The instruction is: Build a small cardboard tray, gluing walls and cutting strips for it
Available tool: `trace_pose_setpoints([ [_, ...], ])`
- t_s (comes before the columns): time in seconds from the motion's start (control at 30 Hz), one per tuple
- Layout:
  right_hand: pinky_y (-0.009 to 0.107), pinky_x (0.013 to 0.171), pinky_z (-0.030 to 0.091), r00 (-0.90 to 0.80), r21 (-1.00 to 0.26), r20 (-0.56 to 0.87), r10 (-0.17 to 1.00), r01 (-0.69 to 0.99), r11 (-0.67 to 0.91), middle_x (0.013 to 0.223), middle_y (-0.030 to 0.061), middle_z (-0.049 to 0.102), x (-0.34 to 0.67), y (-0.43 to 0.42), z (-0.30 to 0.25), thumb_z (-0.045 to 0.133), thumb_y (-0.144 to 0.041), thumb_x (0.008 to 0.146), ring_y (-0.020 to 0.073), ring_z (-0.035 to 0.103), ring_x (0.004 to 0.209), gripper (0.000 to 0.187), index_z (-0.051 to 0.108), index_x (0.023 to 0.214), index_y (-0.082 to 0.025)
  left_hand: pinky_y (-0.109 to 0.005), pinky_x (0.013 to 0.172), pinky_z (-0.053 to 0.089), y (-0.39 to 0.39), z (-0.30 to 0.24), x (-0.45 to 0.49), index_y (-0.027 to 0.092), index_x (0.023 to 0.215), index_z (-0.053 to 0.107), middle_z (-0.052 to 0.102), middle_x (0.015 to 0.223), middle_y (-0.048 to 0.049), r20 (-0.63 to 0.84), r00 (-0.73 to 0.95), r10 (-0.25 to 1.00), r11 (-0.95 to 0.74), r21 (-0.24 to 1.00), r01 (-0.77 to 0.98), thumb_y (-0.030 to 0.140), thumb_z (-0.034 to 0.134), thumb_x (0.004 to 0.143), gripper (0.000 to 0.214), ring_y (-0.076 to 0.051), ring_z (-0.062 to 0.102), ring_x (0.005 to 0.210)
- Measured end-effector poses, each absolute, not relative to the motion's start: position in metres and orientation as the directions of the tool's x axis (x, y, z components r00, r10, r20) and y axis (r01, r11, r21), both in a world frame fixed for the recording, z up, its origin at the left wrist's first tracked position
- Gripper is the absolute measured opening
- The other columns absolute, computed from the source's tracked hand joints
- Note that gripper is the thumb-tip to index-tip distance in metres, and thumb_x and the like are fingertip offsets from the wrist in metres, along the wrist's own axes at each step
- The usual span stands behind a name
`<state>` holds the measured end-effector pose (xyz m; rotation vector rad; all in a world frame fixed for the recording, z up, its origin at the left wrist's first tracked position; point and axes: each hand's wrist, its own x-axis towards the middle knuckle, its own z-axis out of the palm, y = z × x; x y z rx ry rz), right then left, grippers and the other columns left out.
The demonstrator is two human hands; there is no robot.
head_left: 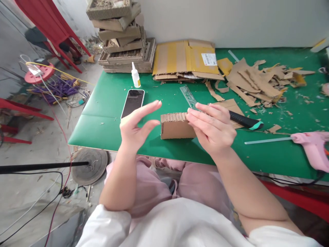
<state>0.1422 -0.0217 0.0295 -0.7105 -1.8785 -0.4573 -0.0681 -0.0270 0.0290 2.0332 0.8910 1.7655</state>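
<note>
A small cardboard box [177,131] with a corrugated strip along its top edge stands on the green table, near its front. My right hand [212,127] grips the box's right end, fingers on the top and thumb at the near side. To the left of the box hovers my left hand [137,127], its thumb and fingers apart with nothing between them. Behind the right hand lies a clear ruler [189,97]. A black cutter knife [244,120] with a teal end rests to the right of that hand, partly hidden by it.
A phone [133,99] and a glue bottle [135,77] are at the left. Stacked cardboard trays [120,41], a flattened carton [183,58] and cardboard scraps [254,80] line the back. A pink glue gun [312,147] lies at the right edge of the green table [102,116].
</note>
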Motion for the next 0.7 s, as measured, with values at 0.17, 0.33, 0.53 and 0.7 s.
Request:
trace_pose_setpoints([
  [0.17, 0.033, 0.087, 0.053, -0.310, 0.000, 0.912, 0.269, 0.657, 0.754, 0.093, 0.0006, 0.076, 0.144, -0.022, 0.029, 0.059, -0.013, 0.085, 0.0170, 0.070, 0.094, 0.017, 0.069, 0.094, -0.024, -0.039, 0.099, 0.054, -0.026, 0.030, -0.051, 0.032, 0.119, 0.063, 0.066, 0.121, -0.0007, 0.790, 0.208, 0.577, -0.812, 0.526, 0.254, 0.017, 0.071, 0.077, 0.045, -0.022, 0.062, 0.114],
  [0.33, 0.033, 0.090, 0.051, -0.310, -0.010, 0.912, 0.269, 0.638, 0.770, 0.095, 0.0009, 0.075, 0.144, -0.022, 0.028, 0.061, -0.010, 0.083, 0.0171, 0.069, 0.098, 0.021, 0.068, 0.098, -0.023, -0.035, 0.095, 0.056, -0.025, 0.028, -0.044, 0.031, 0.115, 0.065, 0.067, 0.119, -0.0012, 0.777, 0.188, 0.600, -0.795, 0.553, 0.251, 0.012, 0.069, 0.077, 0.042, -0.020, 0.065, 0.110],
  [0.53, 0.034, 0.091, 0.051, -0.311, -0.016, 0.912, 0.267, 0.624, 0.782, 0.096, 0.0033, 0.075, 0.145, -0.022, 0.027, 0.063, -0.009, 0.081, 0.0182, 0.068, 0.099, 0.022, 0.067, 0.100, -0.020, -0.024, 0.078, 0.060, -0.029, 0.029, -0.041, 0.028, 0.104, 0.070, 0.072, 0.109, -0.0005, 0.745, 0.133, 0.654, -0.752, 0.622, 0.217, 0.009, 0.066, 0.080, 0.031, -0.015, 0.069, 0.097],
  [0.7, 0.035, 0.090, 0.051, -0.304, -0.020, 0.914, 0.269, 0.628, 0.778, 0.096, 0.0021, 0.075, 0.144, -0.022, 0.027, 0.061, -0.010, 0.083, 0.0189, 0.069, 0.098, 0.022, 0.067, 0.100, -0.022, -0.023, 0.078, 0.060, -0.029, 0.028, -0.044, 0.028, 0.107, 0.069, 0.071, 0.111, -0.0012, 0.723, 0.175, 0.668, -0.743, 0.639, 0.198, 0.009, 0.067, 0.079, 0.035, -0.014, 0.068, 0.098],
])
